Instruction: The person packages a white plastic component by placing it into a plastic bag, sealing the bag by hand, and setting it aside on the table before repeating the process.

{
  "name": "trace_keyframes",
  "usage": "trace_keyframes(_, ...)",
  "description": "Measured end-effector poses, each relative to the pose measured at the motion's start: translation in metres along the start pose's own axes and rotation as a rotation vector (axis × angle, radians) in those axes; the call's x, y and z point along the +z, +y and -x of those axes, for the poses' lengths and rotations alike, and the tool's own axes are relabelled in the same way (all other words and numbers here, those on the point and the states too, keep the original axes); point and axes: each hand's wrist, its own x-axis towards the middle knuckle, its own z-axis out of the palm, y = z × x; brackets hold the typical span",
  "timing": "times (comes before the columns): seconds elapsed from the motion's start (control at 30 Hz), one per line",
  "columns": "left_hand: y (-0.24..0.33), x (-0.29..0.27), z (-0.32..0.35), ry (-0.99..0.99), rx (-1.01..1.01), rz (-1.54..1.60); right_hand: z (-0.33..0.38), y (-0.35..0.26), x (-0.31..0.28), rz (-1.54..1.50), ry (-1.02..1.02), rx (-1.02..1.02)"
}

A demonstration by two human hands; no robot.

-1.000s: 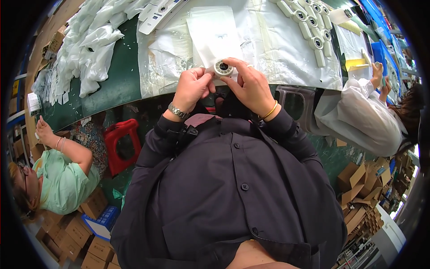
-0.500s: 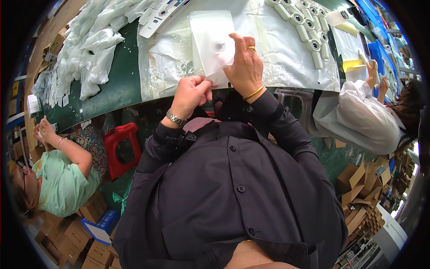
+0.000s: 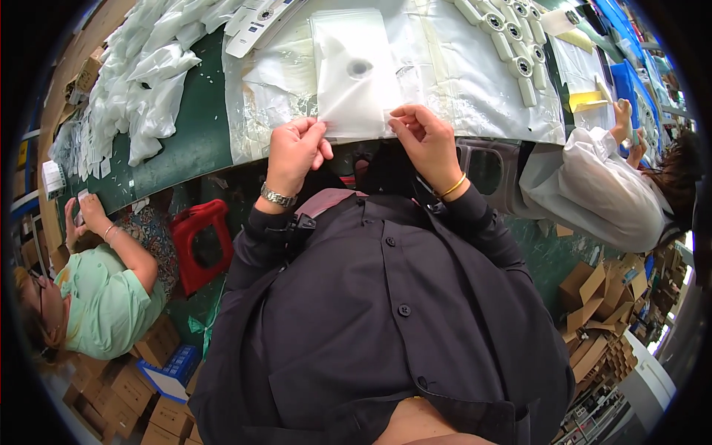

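A stack of frosted, translucent plastic bags point(image 3: 348, 41) lies flat on the table before me, its near edge at the table's front rim. A dark round spot shows on the top bag. My left hand point(image 3: 294, 152) has thumb and forefinger pinched at the near left corner of the top bag. At the near right corner, the fingertips of my right hand point(image 3: 430, 144) pinch the same edge. Beyond my left hand lie flat white printed cartons point(image 3: 261, 28). Several white stick-shaped devices with round dark-ringed ends point(image 3: 502, 46) lie in rows at the far right.
Filled white plastic bags point(image 3: 159, 96) are heaped on the green table point(image 3: 194, 152) at left. Co-workers sit on both sides, one in a green shirt point(image 3: 111, 300), another in white point(image 3: 593, 189). A red stool point(image 3: 194, 278) and cardboard boxes point(image 3: 604, 293) stand on the floor.
My right hand has come down from over the bags to their near right corner. My left hand has shifted slightly left. The top bag now lies flatter, its dark spot plainer.
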Motion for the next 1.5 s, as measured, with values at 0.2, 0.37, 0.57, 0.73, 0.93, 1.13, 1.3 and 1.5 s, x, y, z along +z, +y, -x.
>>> trace_keyframes(0.2,0.024,-0.003,0.01,-0.015,-0.046,-0.008,0.0,-0.015,-0.007,0.05,-0.057,0.11)
trace_keyframes(0.37,0.011,-0.004,-0.002,-0.003,0.025,-0.104,-0.004,-0.019,-0.002,0.209,-0.144,0.121)
trace_keyframes(0.57,0.005,-0.007,0.001,-0.002,-0.002,-0.07,0.003,-0.023,-0.009,0.268,-0.126,0.131)
trace_keyframes(0.73,0.006,-0.008,-0.003,-0.003,-0.019,-0.056,-0.011,-0.039,0.006,0.203,-0.119,-0.236)
trace_keyframes(0.93,0.004,-0.008,-0.004,-0.047,-0.01,-0.061,-0.025,-0.039,0.039,0.232,-0.258,-0.34)
trace_keyframes(1.13,0.004,-0.005,0.002,-0.034,0.017,-0.045,-0.027,-0.039,0.053,0.228,-0.327,-0.247)
trace_keyframes(1.3,0.003,-0.01,0.003,-0.035,0.012,-0.042,-0.024,-0.035,0.06,0.339,-0.316,-0.369)
trace_keyframes(1.5,-0.004,-0.011,0.001,-0.056,0.004,0.012,-0.022,-0.031,0.06,0.443,-0.293,-0.605)
